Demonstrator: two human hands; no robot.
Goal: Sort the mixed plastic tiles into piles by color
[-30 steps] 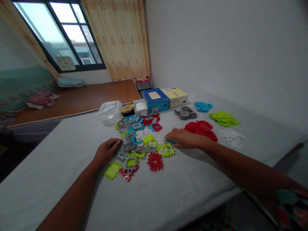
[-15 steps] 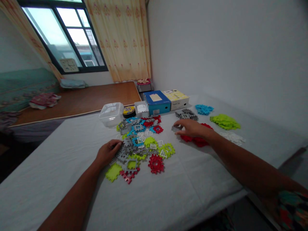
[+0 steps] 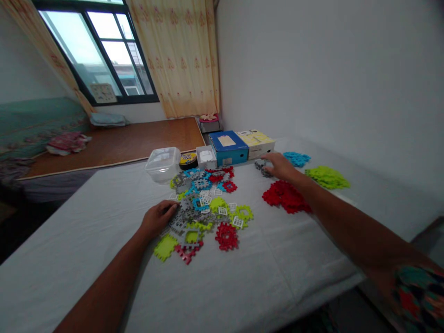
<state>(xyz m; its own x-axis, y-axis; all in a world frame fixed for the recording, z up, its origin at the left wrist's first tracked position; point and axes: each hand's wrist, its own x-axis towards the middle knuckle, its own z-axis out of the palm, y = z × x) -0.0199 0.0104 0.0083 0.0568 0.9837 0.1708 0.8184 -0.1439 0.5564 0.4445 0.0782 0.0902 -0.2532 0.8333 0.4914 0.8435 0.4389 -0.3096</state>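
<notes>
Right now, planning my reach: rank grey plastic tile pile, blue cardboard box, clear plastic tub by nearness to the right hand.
1. Grey plastic tile pile, at the right hand.
2. Blue cardboard box, left.
3. Clear plastic tub, far left.

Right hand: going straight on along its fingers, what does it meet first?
The right hand points at the small pile of grey plastic tiles, right at its fingertips; touch unclear. Beyond, probably the yellow-topped cardboard box.
</notes>
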